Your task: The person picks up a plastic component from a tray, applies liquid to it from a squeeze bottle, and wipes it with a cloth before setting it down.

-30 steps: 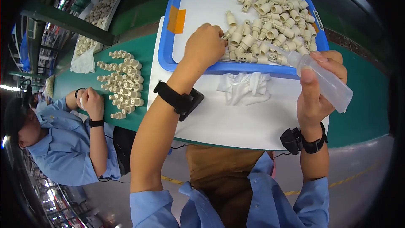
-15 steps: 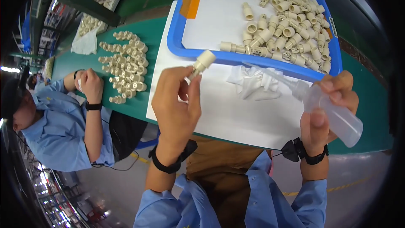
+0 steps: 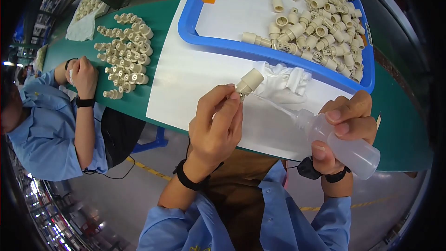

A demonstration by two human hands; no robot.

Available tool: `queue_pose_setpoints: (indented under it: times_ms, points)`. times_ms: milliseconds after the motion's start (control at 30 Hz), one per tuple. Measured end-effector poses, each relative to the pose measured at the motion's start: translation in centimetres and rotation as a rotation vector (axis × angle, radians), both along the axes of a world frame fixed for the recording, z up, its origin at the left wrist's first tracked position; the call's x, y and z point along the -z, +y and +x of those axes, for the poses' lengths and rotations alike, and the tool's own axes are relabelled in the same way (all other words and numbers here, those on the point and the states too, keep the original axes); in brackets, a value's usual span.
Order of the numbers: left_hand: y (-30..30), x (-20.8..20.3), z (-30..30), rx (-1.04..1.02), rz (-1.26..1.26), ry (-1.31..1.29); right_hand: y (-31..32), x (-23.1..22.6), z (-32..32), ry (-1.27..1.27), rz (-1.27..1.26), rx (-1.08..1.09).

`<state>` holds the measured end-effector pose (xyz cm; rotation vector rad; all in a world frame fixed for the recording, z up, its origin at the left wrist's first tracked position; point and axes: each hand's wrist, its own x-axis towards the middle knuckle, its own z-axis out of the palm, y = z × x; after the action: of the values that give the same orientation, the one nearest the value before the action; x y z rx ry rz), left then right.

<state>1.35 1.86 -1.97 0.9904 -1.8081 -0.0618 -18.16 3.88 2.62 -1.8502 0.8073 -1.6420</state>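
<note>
The held cream fitting (image 3: 248,83): cylindrical (wider end up), possibly slotted below.

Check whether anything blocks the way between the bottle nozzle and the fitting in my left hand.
Nothing visible does: the bottle nozzle ends close beside the fitting, and the crumpled white cloth lies beyond them, not between.
</note>
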Motion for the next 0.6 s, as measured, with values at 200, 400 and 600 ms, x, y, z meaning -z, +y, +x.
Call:
queue_pose_setpoints:
  times_ms: [200,400,600]
  points:
    - [-0.07,-0.18,-0.17,0.011,-0.016,-0.003,-0.27,0.11,0.14,-0.012,-0.026,0.046]
    - [-0.32,-0.61,-0.31,-0.018,-0.025,0.027,0.03,-0.42,-0.01,0.053,-0.012,0.061]
    - [-0.01,-0.48,-0.49,0.006,0.136,0.195,0.16,-0.44,0.08,0.063,0.006,0.084]
